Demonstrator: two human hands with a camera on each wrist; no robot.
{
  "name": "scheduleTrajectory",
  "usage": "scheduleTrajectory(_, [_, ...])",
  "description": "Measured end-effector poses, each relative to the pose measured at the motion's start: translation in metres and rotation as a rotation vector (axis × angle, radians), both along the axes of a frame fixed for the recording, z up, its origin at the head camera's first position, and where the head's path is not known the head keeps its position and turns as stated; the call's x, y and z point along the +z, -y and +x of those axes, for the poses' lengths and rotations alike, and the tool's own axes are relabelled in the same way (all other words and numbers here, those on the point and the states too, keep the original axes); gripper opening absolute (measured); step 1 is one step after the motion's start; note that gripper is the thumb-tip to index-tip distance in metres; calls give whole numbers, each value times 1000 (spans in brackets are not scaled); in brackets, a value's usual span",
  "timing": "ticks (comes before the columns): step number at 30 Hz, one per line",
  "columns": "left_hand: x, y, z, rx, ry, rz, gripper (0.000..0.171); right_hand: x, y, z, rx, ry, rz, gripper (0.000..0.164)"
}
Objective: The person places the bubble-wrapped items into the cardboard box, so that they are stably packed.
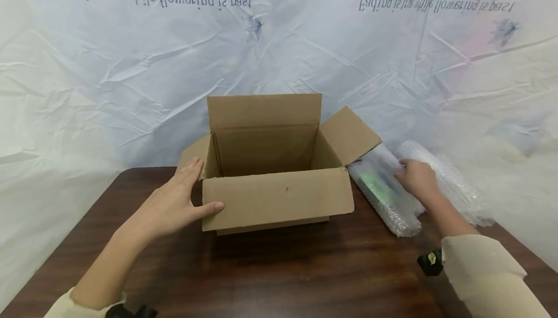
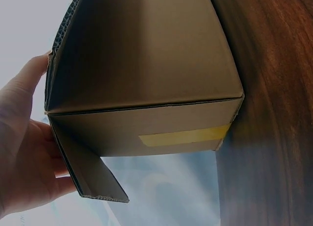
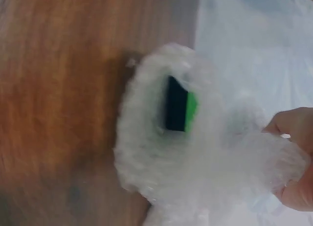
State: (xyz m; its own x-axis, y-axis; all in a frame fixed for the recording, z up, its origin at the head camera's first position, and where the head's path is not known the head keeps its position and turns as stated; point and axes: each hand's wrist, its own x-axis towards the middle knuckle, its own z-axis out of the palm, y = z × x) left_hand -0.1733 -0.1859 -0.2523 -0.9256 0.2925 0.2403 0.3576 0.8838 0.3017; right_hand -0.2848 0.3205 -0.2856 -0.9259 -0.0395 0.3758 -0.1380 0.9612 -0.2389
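An open cardboard box [image 1: 279, 197] stands on the table, its flaps spread outward. My left hand [image 1: 172, 206] lies over its near left corner, thumb extended on the front flap and fingers along the left flap; the left wrist view shows the hand [image 2: 29, 143] beside the box's edge. To the right of the box lies a bubble-wrap bundle [image 1: 394, 206], with something green and dark inside [image 3: 177, 106]. My right hand [image 1: 418, 180] pinches the plastic of this wrap between thumb and finger, as the right wrist view shows.
Another roll of bubble wrap [image 1: 453, 177] lies to the right, beyond my right hand. Behind the dark wooden table [image 1: 279, 269] hangs a white printed sheet [image 1: 279, 37]. The box's right flap [image 1: 350, 136] reaches out over the end of the wrapped bundle.
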Motion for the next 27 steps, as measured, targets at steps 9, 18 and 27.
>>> scheduleTrajectory(9, [-3, 0, -2, -2, 4, 1, 111, 32, 3, 16, -64, -130, -143, 43])
scheduleTrajectory(18, [-3, 0, 1, 7, 8, -8, 112, 67, 20, 37, -88, -400, -260, 37])
scheduleTrajectory(27, [0, 0, 1, 3, 4, -2, 112, 104, 50, 53, -100, -595, -486, 33])
